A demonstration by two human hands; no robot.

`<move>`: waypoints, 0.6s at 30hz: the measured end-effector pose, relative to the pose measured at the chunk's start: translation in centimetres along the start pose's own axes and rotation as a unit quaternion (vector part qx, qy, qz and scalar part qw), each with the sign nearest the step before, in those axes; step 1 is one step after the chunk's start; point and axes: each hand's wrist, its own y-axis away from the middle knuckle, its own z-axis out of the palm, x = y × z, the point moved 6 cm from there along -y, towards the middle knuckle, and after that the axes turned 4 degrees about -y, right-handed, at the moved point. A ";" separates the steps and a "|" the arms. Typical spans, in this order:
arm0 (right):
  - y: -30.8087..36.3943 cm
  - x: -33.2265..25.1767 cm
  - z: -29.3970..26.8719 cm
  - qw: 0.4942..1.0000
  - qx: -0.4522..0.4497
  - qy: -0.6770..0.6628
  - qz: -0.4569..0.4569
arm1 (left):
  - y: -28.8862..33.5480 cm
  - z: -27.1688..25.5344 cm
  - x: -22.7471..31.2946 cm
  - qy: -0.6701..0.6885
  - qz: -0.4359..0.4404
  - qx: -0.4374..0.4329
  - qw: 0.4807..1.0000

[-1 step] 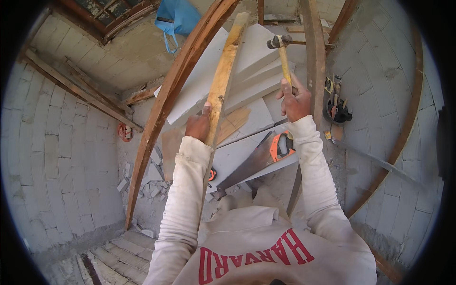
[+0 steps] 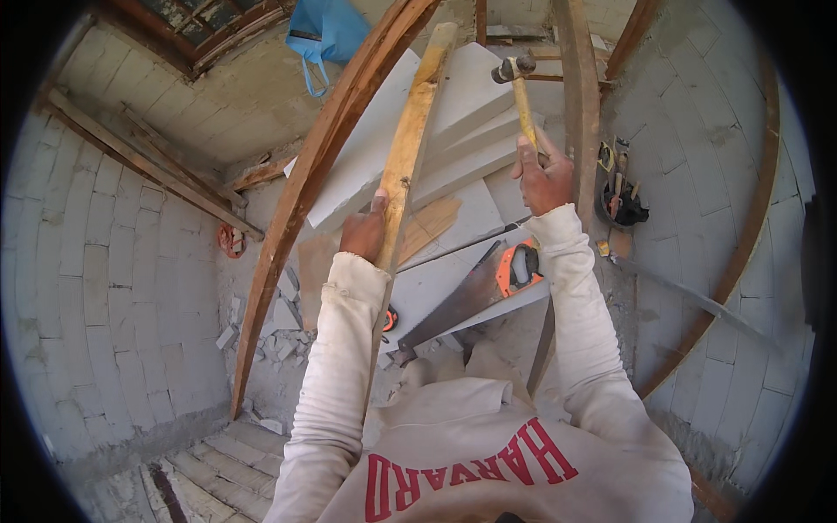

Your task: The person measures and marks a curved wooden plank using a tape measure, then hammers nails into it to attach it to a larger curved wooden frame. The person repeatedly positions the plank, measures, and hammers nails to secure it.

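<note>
My left hand is closed round a long, yellowish wooden plank that runs from beside my forearm up and away. In my right hand is a hammer with a yellow handle and a dark, blunt double-faced head, held upright to the right of the plank's far end and apart from it. Below the hands, a handsaw with an orange and black handle lies on pale blocks. Close to my left forearm sits an orange and black tape measure, partly hidden.
Curved wooden beams rise left and right of the work. White slabs are stacked beyond. A blue bag hangs at the back. Broken block pieces litter the floor. A tool container stands by the right wall.
My right hand and the hammer have shifted up very slightly, and the hammer head has tilted a little. The left hand and plank look the same.
</note>
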 end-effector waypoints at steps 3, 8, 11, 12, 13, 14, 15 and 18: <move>-2.0 1.8 0.2 1.000 -0.014 -0.001 0.014 | 0.3 0.1 -1.9 0.029 0.009 0.021 0.999; 1.4 4.1 -2.8 0.998 -0.019 0.000 0.060 | 5.7 2.1 -5.1 0.129 -0.076 -0.081 0.985; 5.6 4.9 -4.8 0.995 -0.026 -0.016 0.090 | 9.4 1.8 -8.8 0.151 -0.059 -0.064 0.985; 6.9 5.4 -5.6 0.997 -0.021 -0.014 0.074 | 10.4 1.7 -10.2 0.154 -0.052 -0.059 0.985; 8.2 6.2 -6.4 0.998 -0.015 -0.013 0.058 | 11.3 1.5 -11.5 0.154 -0.045 -0.053 0.986; 9.6 6.6 -7.1 0.999 -0.009 -0.012 0.044 | 12.4 1.0 -12.8 0.135 -0.044 -0.040 0.989; 11.3 6.7 -7.5 0.997 -0.011 -0.006 0.082 | 13.6 0.5 -14.3 0.117 -0.046 -0.026 0.992; 15.7 6.7 -8.5 0.986 -0.005 0.007 0.166 | 17.1 -0.7 -16.7 0.100 -0.056 -0.008 0.993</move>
